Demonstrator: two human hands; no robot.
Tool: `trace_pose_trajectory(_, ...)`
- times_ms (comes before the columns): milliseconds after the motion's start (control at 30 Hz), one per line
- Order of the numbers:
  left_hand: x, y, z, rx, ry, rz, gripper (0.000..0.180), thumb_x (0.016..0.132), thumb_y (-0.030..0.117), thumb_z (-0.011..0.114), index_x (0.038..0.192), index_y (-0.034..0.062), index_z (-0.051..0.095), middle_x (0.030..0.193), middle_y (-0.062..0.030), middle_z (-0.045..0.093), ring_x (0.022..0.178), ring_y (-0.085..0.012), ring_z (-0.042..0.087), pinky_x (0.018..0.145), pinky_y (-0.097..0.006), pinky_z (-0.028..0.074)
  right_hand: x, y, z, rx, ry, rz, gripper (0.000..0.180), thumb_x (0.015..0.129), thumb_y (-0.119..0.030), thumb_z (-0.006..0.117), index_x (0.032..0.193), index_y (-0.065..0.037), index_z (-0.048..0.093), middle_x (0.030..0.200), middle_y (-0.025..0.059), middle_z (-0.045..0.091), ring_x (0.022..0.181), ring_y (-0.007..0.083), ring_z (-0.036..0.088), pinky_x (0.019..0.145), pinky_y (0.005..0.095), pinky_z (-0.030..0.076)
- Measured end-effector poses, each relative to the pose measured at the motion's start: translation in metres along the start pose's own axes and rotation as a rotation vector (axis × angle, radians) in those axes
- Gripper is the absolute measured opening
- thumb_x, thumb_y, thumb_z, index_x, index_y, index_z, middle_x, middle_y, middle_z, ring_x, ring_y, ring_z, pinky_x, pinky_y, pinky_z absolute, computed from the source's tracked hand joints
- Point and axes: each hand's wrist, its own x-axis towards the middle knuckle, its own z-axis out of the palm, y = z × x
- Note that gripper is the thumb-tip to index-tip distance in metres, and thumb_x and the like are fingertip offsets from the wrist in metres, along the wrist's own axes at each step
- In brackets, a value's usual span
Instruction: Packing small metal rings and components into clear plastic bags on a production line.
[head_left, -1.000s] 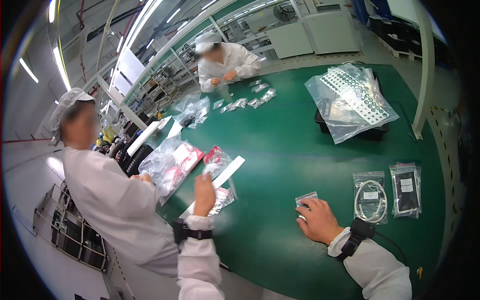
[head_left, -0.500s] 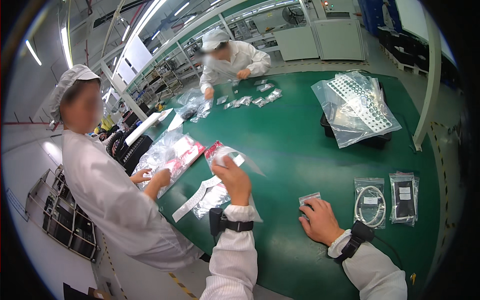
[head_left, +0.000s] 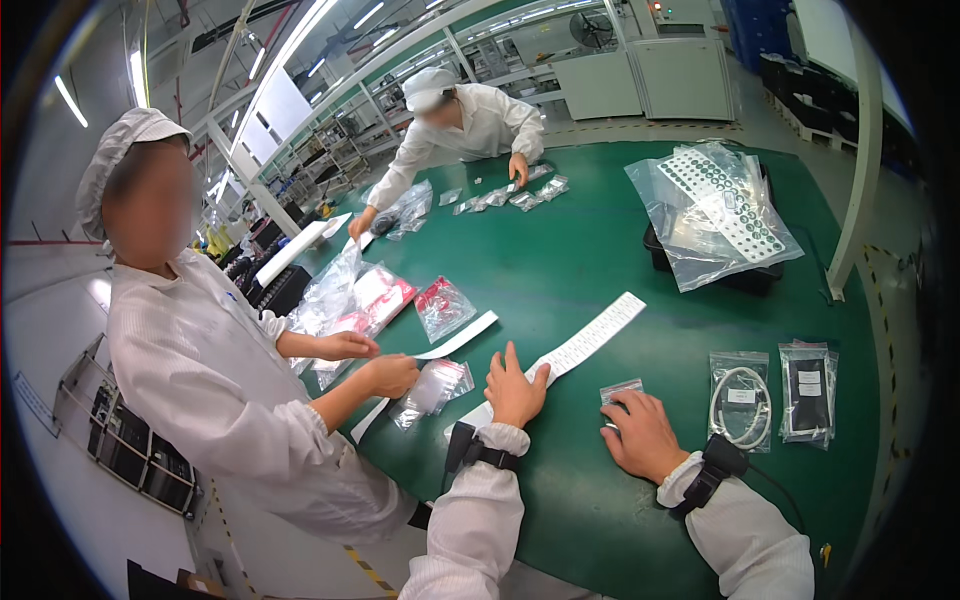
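My left hand [head_left: 514, 392] lies on a long white strip of printed labels [head_left: 597, 334], fingers stretched and apart. The strip runs slantwise across the green table, passing beneath the hand. To the right, my right hand [head_left: 645, 437] has bent fingers closed over a small clear zip bag [head_left: 622, 388]; its top edge shows beyond the fingertips, and its contents are hidden. Left of my left hand, a co-worker's hand [head_left: 392, 376] is at some small clear bags [head_left: 437, 388]. Another white strip [head_left: 462, 336] lies behind these bags, near a clear bag with red contents [head_left: 443, 308].
At the right lie a bagged white cable [head_left: 740, 405] and bagged dark flat items [head_left: 806, 392]. A black tray [head_left: 770, 283] under large clear bags [head_left: 690, 245] stands at the far right. A second co-worker [head_left: 470, 120] leans over small bags [head_left: 490, 198] at the far edge.
My left hand has come down and nearer, from lifted with a blurred strip to flat on the label strip. The near co-worker's hands moved right to the small bags. My right hand stayed put.
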Motion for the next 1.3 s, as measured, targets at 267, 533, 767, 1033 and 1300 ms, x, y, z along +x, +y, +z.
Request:
trace_pose_trajectory(267,-0.027,-0.046,-0.048,0.038,-0.247,0.217,0.058,0.085,0.039,0.074,0.13,0.0048,0.061,0.131,-0.0222,0.058,0.118,-0.0408,0.057,0.098,-0.047,0.048,0.0,0.003,0.003,-0.004,-0.005,0.003,0.031,0.087,-0.019,0.07,0.114,-0.004,0.065,0.126,0.0155,0.059,0.123,0.0329,0.053,0.106,0.0462,0.039)
trace_pose_trajectory(533,-0.04,-0.01,-0.052,0.095,-0.421,0.088,0.042,0.085,0.043,0.072,0.09,0.0011,0.075,0.08,-0.0214,0.072,0.08,-0.0405,0.07,0.076,-0.048,0.055,-0.005,0.005,0.004,-0.042,-0.022,0.001,0.025,0.089,-0.02,0.069,0.11,-0.006,0.068,0.123,0.0123,0.062,0.12,0.0297,0.054,0.099,0.0436,0.041)
trace_pose_trajectory(767,-0.049,-0.017,-0.044,-0.173,-0.306,0.113,0.035,0.088,0.034,0.071,0.084,-0.0013,0.074,0.076,-0.018,0.072,0.072,-0.0347,0.071,0.069,-0.042,0.056,0.0,0.002,0.0,-0.015,0.036,-0.011,0.019,0.087,-0.014,0.069,0.104,-0.006,0.07,0.118,0.0095,0.064,0.115,0.0275,0.056,0.094,0.0424,0.043)
trace_pose_trajectory(1033,-0.073,-0.021,-0.046,-0.273,-0.155,0.098,0.028,0.085,0.02,0.076,0.106,0.0013,0.071,0.099,-0.0138,0.072,0.084,-0.0269,0.069,0.077,-0.035,0.054,-0.001,0.011,0.002,-0.039,0.081,0.05,0.02,0.086,-0.011,0.068,0.106,-0.007,0.069,0.115,0.0085,0.064,0.113,0.0277,0.057,0.096,0.0424,0.042)
trace_pose_trajectory(1300,-0.077,-0.022,-0.04,0.035,-0.204,0.522,0.083,0.08,0.053,0.078,0.142,0.0032,0.054,0.152,-0.0204,0.045,0.142,-0.0433,0.037,0.113,-0.06,0.025,0.002,0.018,-0.007,-0.08,0.059,0.127,0.027,0.088,-0.014,0.067,0.114,-0.006,0.067,0.119,0.01,0.062,0.116,0.0288,0.056,0.1,0.0432,0.04)
